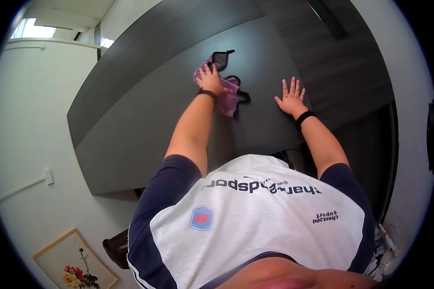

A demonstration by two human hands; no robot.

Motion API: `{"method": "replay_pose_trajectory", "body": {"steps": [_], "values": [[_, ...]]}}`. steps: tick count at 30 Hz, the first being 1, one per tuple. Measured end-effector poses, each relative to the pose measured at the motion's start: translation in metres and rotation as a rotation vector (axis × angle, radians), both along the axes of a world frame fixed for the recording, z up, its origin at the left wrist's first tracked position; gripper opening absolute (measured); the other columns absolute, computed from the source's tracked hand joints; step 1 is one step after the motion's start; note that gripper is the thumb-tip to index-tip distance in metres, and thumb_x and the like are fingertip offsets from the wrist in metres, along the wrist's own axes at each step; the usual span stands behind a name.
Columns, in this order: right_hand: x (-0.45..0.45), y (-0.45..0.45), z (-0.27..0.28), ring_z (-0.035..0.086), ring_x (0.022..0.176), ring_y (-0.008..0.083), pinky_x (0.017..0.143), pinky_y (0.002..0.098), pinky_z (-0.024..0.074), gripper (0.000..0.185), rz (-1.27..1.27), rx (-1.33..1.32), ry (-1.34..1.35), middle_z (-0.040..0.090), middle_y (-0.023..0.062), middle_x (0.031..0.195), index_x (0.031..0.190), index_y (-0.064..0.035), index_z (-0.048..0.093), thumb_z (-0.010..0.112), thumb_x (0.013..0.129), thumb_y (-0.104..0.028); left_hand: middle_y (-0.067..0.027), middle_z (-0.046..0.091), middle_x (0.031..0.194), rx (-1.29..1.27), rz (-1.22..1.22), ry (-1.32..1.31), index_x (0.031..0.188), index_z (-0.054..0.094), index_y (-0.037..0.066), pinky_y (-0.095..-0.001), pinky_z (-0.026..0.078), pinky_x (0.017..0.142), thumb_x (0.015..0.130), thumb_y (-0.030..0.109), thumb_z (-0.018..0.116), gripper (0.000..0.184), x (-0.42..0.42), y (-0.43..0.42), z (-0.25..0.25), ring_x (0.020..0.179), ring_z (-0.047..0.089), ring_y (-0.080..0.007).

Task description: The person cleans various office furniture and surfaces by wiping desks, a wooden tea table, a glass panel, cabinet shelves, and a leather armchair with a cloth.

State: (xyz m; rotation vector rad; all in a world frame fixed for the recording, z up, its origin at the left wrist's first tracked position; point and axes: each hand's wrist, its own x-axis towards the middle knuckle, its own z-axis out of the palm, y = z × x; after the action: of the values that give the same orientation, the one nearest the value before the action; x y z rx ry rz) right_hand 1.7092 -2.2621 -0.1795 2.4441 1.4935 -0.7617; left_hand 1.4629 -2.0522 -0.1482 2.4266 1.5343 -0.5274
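Note:
A pinkish-purple cloth piece with black trim and black straps (229,103) lies spread out and crumpled on the dark grey table (144,96). Its upper part has a dark mesh-like panel. My left hand (210,81) rests palm down on the cloth, fingers spread, covering its middle. To the right of the cloth, my right hand (291,98) lies flat with fingers apart on the bare tabletop, holding nothing. A dark band circles each wrist.
A dark slot-like strip (327,19) runs across the table's wood-grained right part. At lower left are a framed flower picture (76,262), a brown leather-like object (116,249) and a wall socket (48,177). Cables and small items (386,250) sit at lower right.

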Motion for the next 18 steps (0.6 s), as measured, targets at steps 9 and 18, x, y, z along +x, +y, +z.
{"method": "replay_pose_trajectory", "body": {"steps": [9,18], "values": [[0.005,0.001,0.003,-0.013,0.151,0.0346,0.119,0.056,-0.0018,0.086,-0.022,-0.034,0.024,-0.014,0.0153,0.164,0.159,-0.0211,-0.002,0.042,0.097,-0.059,-0.0207,-0.005,0.164,-0.11,0.041,0.152,0.159,0.0,0.015,-0.065,0.017,0.114,0.052,0.071,0.083,0.147,-0.011,0.01,-0.01,0.15,0.001,-0.0461],[0.01,0.007,-0.004,-0.011,0.152,0.0323,0.12,0.0551,0.0002,0.087,-0.022,-0.033,-0.009,-0.013,0.0135,0.165,0.159,-0.0242,-0.004,0.042,0.097,-0.062,-0.0187,-0.012,0.164,-0.242,0.327,0.282,0.158,-0.006,0.019,-0.0666,0.015,0.114,0.051,0.064,0.089,0.151,-0.227,-0.095,-0.007,0.15,-0.006,-0.043]]}}
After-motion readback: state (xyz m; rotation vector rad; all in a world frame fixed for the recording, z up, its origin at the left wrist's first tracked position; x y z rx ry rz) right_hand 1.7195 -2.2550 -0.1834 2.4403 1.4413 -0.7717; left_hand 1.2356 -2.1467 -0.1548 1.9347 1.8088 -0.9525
